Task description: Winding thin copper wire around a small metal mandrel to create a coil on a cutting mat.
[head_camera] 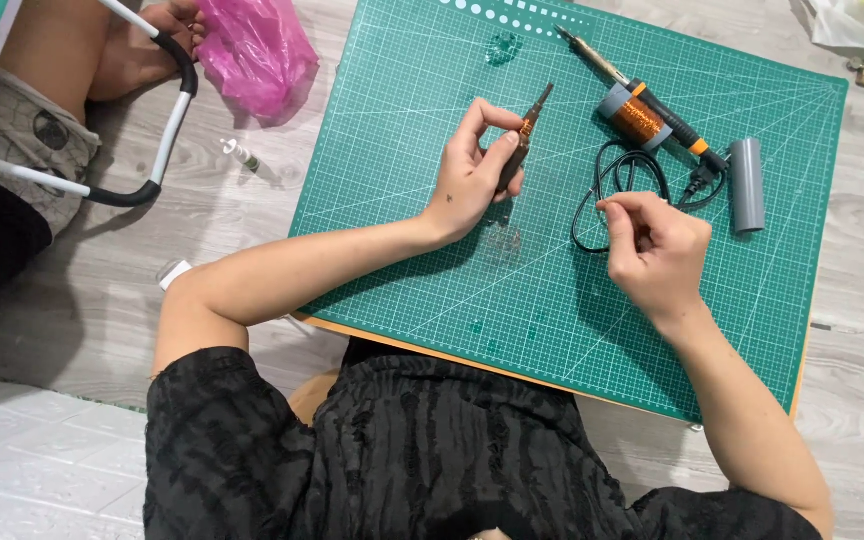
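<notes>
Here, both hands work fine copper wire over the green cutting mat (432, 250).
Head view: the left hand (472, 175) pinches a small tool (524, 140) wrapped in copper wire; the right hand (652, 250) has its fingertips closed, seemingly on the strand; keeping it taut should help.

Black, wrinkle-textured short-sleeved top; bare forearms.
</notes>
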